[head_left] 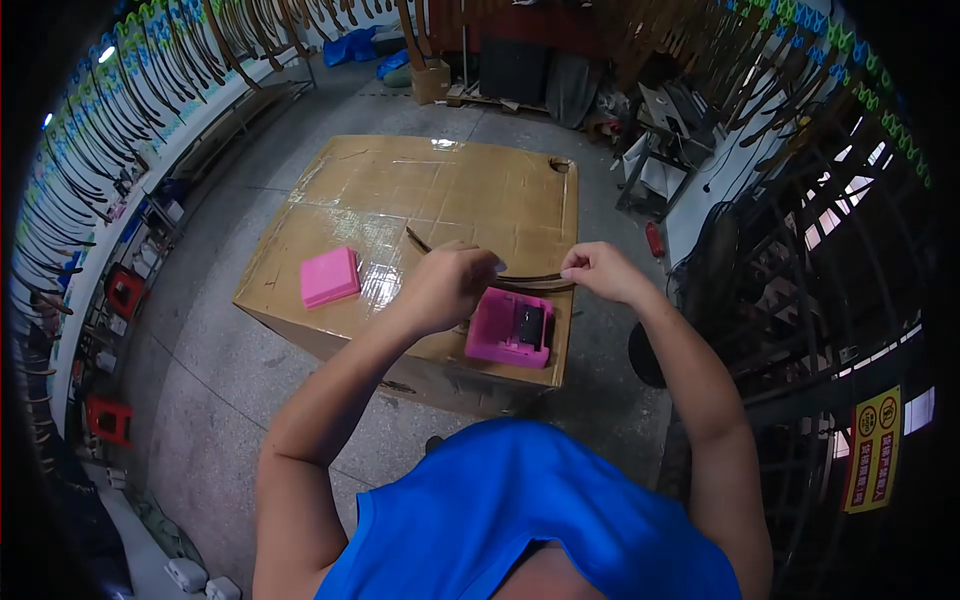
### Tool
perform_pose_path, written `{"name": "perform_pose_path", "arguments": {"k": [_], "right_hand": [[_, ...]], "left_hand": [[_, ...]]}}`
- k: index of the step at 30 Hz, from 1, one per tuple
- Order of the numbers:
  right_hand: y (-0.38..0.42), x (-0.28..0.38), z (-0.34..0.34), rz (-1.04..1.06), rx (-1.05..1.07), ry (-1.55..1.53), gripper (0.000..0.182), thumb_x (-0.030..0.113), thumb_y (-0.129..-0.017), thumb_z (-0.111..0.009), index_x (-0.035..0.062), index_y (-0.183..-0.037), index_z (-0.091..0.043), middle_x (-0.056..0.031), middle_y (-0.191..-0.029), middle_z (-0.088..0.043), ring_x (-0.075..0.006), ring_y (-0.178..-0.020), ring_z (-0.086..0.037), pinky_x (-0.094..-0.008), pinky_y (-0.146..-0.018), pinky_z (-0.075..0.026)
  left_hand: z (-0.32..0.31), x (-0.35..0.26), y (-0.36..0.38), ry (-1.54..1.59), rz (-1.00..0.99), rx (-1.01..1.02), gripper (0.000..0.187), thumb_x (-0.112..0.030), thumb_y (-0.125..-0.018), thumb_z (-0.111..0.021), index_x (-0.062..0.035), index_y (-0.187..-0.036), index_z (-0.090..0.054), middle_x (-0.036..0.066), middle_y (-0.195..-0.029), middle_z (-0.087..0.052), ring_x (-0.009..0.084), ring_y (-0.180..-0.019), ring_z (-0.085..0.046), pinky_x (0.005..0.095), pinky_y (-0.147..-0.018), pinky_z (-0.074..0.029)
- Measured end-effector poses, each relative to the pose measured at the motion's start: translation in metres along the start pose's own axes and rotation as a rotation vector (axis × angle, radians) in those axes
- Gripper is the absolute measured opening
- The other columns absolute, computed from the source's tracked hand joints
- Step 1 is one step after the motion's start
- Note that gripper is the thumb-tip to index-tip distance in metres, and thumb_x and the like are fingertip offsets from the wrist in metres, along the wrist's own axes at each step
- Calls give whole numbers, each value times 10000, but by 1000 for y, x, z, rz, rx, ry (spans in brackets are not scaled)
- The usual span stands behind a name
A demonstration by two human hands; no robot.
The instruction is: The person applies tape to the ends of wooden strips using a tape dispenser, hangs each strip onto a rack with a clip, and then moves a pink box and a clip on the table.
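A thin dark brown strap runs between my two hands above the near right part of the taped cardboard box. My left hand is closed around it, and a short end sticks out past the knuckles, up and to the left. The other end is pinched between the thumb and finger of my right hand. Just below the strap sits an open pink case with a black object inside, whose kind I cannot make out. A pink lid-like piece lies to the left.
Rows of dark straps hang from blue and green clips along both walls. Red stools stand at the left. A black fan-like object is close on the right, and a small carton stands at the back.
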State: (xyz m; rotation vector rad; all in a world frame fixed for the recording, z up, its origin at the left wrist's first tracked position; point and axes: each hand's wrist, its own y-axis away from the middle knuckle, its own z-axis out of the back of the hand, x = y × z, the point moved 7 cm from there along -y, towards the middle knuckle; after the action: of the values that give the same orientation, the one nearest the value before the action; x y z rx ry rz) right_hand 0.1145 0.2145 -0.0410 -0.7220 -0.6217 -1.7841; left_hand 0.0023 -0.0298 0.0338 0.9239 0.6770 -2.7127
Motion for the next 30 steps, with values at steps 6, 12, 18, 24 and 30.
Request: {"name": "perform_pose_path", "arguments": {"k": [6, 12, 18, 24, 30], "right_hand": [[0, 0, 11, 13, -105, 82, 157, 157, -908, -759, 16, -978, -764, -119, -858, -769, -201, -788, -728, -368, -734, -568], [4, 12, 10, 81, -149, 117, 185, 162, -928, -735, 19, -1043, -751, -163, -968, -759, -271, -874, -743, -394, -790, -574], [5, 32, -7, 334, -87, 384, 184, 143, -965, -712, 19, -1101, -729, -167, -1017, -753, -339, -953, -738, -417, -840, -577], [4, 38, -6, 241, -52, 413, 182, 147, -947, -691, 83, -1106, -754, -154, -1079, -768, -367, -1029, -729, -469, -868, -576], [2, 40, -5, 258, -57, 497, 178, 158, -943, -691, 105, -1100, -756, -143, -1049, -773, -366, -1003, -735, -475, -861, -581]], "left_hand": [[-9, -26, -14, -38, -84, 8, 189, -47, -861, -682, -20, -1036, -748, 184, -894, -724, 392, -931, -683, 482, -825, -549], [-13, -23, -15, -18, -71, -2, 189, -58, -859, -680, -21, -1031, -750, 182, -889, -726, 387, -915, -686, 484, -819, -545], [-7, -25, -11, -78, -53, -2, 188, -60, -914, -675, -18, -1079, -754, 193, -944, -727, 378, -899, -707, 453, -804, -568], [-8, -21, -8, -94, -24, 34, 176, -69, -974, -670, -11, -1115, -758, 213, -978, -721, 365, -883, -720, 419, -793, -586], [-10, -19, -4, -92, -32, 32, 171, -76, -975, -671, -2, -1106, -754, 217, -965, -722, 370, -893, -714, 431, -794, -578]]}}
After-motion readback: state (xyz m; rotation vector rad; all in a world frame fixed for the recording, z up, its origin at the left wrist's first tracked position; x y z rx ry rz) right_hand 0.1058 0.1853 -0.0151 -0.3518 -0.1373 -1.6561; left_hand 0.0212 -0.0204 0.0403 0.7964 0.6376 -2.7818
